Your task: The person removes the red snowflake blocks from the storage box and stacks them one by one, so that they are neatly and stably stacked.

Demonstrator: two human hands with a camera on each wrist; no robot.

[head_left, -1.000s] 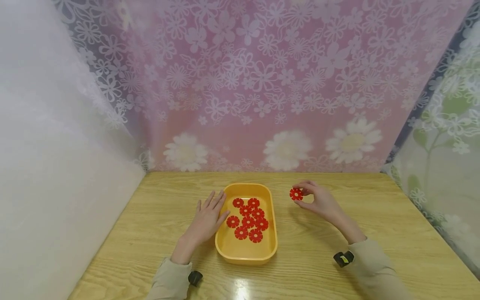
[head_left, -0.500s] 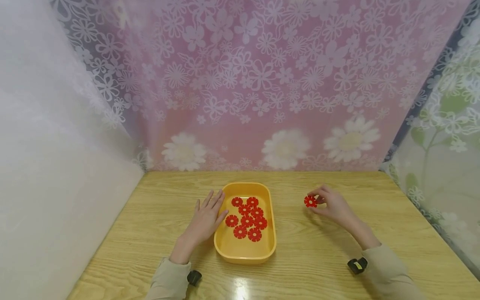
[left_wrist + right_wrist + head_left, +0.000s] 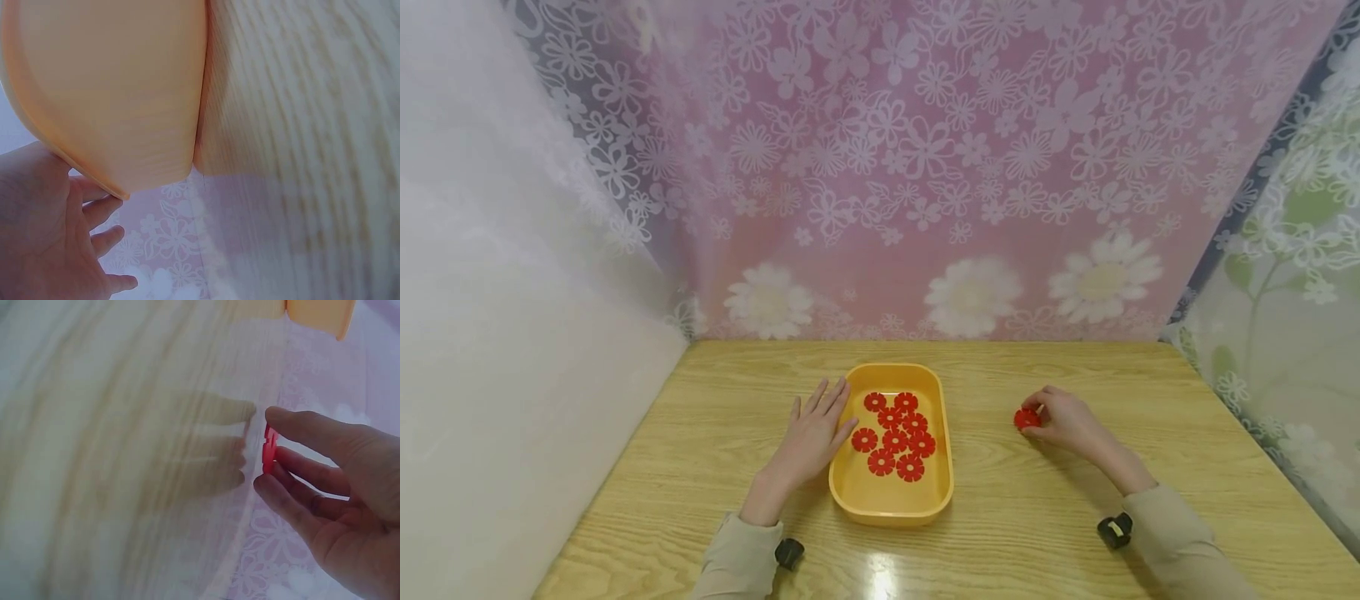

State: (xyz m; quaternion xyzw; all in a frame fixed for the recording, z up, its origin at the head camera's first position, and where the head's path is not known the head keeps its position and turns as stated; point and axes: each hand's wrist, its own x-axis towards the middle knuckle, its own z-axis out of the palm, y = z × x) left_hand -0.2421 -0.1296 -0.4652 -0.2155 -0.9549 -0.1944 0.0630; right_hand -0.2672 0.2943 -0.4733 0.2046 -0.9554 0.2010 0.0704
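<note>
My right hand (image 3: 1072, 425) pinches a red notched plastic disc (image 3: 1027, 419) between thumb and fingers, right of the yellow tray (image 3: 891, 510). In the right wrist view that disc (image 3: 269, 450) appears edge-on, close over the tabletop; contact with the wood cannot be told. Straight-fingered, my left hand (image 3: 808, 440) rests on the tray's left rim, its thumb reaching over the edge. The left wrist view has the tray's outer wall (image 3: 125, 94) beside the fingers (image 3: 103, 240). Several similar red discs (image 3: 895, 440) lie inside the tray, some overlapping.
The wood-grain table (image 3: 992, 533) runs back to a pink flowered cloth (image 3: 880, 275). A whitish cloth (image 3: 535, 333) borders the left side, and a flowered one (image 3: 1285, 350) the right. Each wrist carries a black device.
Pinching the red disc, my right hand has moved right and then down toward the table. My left hand stays on the tray rim. The discs in the tray keep their places.
</note>
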